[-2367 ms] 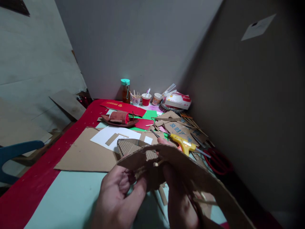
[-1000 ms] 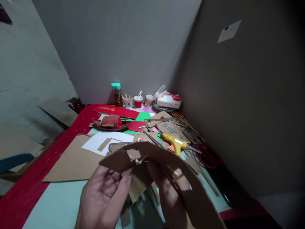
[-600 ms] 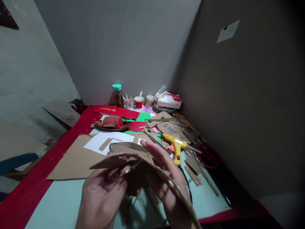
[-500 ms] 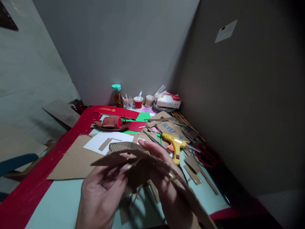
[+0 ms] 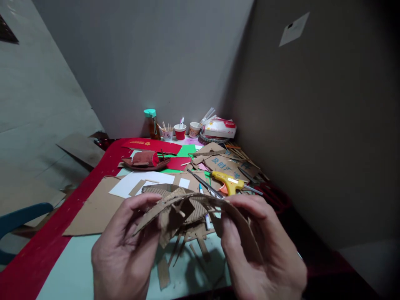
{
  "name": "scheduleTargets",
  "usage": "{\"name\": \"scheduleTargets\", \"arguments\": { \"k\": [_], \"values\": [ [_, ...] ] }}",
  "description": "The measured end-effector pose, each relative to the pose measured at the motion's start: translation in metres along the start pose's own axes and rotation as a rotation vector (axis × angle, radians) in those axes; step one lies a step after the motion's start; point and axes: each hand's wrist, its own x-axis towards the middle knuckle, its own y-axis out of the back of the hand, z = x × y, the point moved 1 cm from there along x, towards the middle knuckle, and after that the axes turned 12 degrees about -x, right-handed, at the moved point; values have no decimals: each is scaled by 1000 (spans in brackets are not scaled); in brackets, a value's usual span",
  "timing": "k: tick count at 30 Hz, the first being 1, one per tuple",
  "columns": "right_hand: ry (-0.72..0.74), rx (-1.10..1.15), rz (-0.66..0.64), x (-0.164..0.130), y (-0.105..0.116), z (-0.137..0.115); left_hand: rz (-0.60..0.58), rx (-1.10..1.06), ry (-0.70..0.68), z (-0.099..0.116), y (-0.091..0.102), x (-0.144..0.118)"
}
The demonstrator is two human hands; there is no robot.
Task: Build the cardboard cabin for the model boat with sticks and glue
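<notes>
A curved piece of brown cardboard (image 5: 204,198) is raised above the table, arched between both hands, with smaller cardboard bits and short sticks on its underside. My left hand (image 5: 128,246) pinches its left end between thumb and fingers. Its right part is gripped by my right hand (image 5: 259,246), fingers over the top and thumb beneath. Just behind it lies a ribbed cardboard shape (image 5: 156,191), partly hidden. Below, cardboard strips (image 5: 163,273) and thin sticks rest on the pale tabletop. A blue-capped marker (image 5: 208,221) shows beyond the curved piece.
A yellow glue gun (image 5: 229,182) lies beyond my right hand. Further back are a brown model boat (image 5: 145,161), a green-lidded bottle (image 5: 151,125), a red paper cup (image 5: 180,132) and cardboard scraps (image 5: 225,166). A large cardboard sheet (image 5: 90,208) covers the left side. A blue chair (image 5: 25,216) stands left.
My right hand has moved right along the cardboard, from under its middle to its right part. The piece has turned to lie more across my view, and its underside bits now show.
</notes>
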Motion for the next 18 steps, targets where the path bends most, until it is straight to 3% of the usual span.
{"name": "scheduleTargets", "arguments": {
  "k": [3, 8, 13, 18],
  "values": [
    [102, 0, -45, 7, 3, -1, 37, -15, -19, -3, -3, -5],
    [176, -48, -107, 11, 4, -2, 56, 69, -175, -7, -5, -11],
    [108, -63, -63, 7, -4, -9, 29, 193, -254, -12, -1, -14],
    [65, -65, 12, 3, -11, -15, 76, 196, -276, -17, -1, -15]
  ]
}}
